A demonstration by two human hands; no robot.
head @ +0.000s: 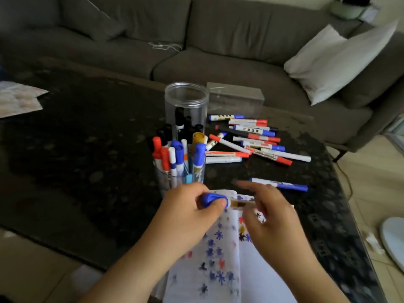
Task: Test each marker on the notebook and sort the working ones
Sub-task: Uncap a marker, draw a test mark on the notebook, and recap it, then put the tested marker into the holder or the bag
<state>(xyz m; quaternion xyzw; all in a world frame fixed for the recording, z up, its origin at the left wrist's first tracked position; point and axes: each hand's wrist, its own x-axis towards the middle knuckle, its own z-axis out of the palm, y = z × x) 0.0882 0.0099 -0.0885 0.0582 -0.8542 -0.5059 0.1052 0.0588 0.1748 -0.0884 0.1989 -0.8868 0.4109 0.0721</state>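
Note:
My left hand [188, 213] grips the blue cap [211, 199] of a marker above the open notebook [220, 256], whose pages carry several blue, red and black test marks. My right hand [271, 215], blurred by motion, pinches the same marker's white barrel [241, 203]. I cannot tell whether cap and barrel are joined. A clear cup [181, 178] just beyond my left hand holds several upright markers. Behind it a tall clear jar [185, 106] contains a few black markers. A pile of loose markers [251, 138] lies to the right, and one blue marker [279, 184] lies alone near my right hand.
All of this sits on a dark speckled coffee table [87, 154]. A clear plastic box [235, 95] stands behind the pile. Printed sheets [17, 99] lie at the far left edge. A grey sofa [196, 40] with a white pillow [341, 62] runs behind the table.

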